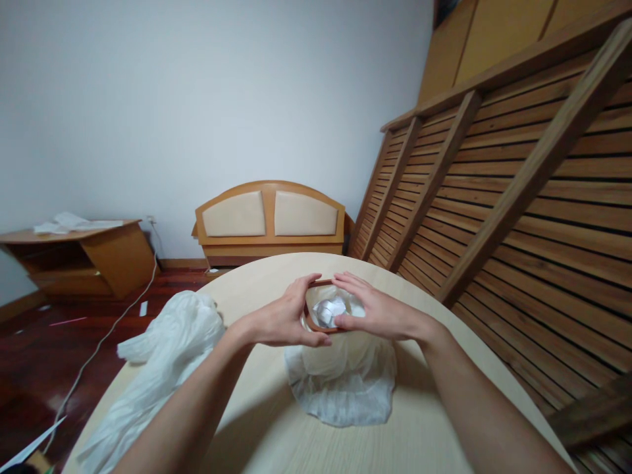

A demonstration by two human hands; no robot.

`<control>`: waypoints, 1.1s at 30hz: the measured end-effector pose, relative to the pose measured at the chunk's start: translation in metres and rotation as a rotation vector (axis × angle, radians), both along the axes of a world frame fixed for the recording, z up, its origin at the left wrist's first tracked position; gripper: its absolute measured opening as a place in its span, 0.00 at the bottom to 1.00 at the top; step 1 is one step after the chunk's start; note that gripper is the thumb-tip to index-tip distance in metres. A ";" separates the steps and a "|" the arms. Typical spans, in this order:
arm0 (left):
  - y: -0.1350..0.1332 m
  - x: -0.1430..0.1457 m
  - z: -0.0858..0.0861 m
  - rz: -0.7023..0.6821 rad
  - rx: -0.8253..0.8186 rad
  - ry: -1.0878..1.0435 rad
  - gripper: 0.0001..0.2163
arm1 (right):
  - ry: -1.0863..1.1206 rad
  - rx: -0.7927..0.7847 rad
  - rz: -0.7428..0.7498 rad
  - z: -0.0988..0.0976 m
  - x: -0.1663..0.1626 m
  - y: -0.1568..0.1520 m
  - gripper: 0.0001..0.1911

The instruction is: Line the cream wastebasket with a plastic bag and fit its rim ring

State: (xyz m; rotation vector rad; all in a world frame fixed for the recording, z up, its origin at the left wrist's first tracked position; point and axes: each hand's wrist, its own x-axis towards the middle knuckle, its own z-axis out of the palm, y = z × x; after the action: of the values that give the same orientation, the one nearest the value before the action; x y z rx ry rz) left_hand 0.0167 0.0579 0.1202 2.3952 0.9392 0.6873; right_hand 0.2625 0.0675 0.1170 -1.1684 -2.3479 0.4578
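We hold the small brown-rimmed container (310,324), lined with a white plastic bag (345,378), mid-tabletop (266,421) directly between us, left hand (289,319) clasped on its left rim, right hand (378,315) on its right, both equally near.

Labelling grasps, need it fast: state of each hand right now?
Left hand: closed, grip curled round the brown rim.
Right hand: fingers laid over the same rim and white bag; grip cannot be told.
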 end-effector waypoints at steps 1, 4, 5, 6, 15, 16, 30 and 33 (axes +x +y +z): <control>0.001 0.000 -0.001 -0.009 -0.001 -0.005 0.51 | -0.028 -0.011 0.019 0.002 0.001 -0.002 0.48; 0.002 0.000 -0.002 -0.026 -0.016 -0.025 0.51 | -0.060 0.007 0.031 0.004 0.002 -0.005 0.53; 0.003 0.000 -0.002 -0.028 -0.025 -0.026 0.52 | -0.058 0.018 0.028 0.004 0.002 -0.005 0.54; 0.003 0.000 -0.002 -0.029 -0.035 -0.024 0.52 | -0.055 0.030 0.027 0.004 0.003 -0.005 0.53; 0.002 0.000 -0.001 -0.024 -0.079 -0.020 0.56 | -0.130 0.058 0.026 0.006 0.000 -0.012 0.55; 0.003 0.000 -0.002 -0.023 -0.078 -0.019 0.56 | -0.144 0.051 0.014 0.007 -0.001 -0.013 0.56; 0.014 -0.003 -0.012 -0.054 -0.146 -0.077 0.57 | -0.042 0.125 0.113 0.008 -0.011 -0.012 0.48; 0.015 -0.004 -0.011 -0.061 -0.128 -0.096 0.56 | -0.037 0.123 0.111 0.008 -0.013 -0.012 0.48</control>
State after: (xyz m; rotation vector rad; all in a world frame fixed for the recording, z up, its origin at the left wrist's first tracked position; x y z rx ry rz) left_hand 0.0126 0.0732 0.1094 2.2490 0.8419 0.6915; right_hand 0.2498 0.0557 0.1246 -1.0026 -2.4437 0.3258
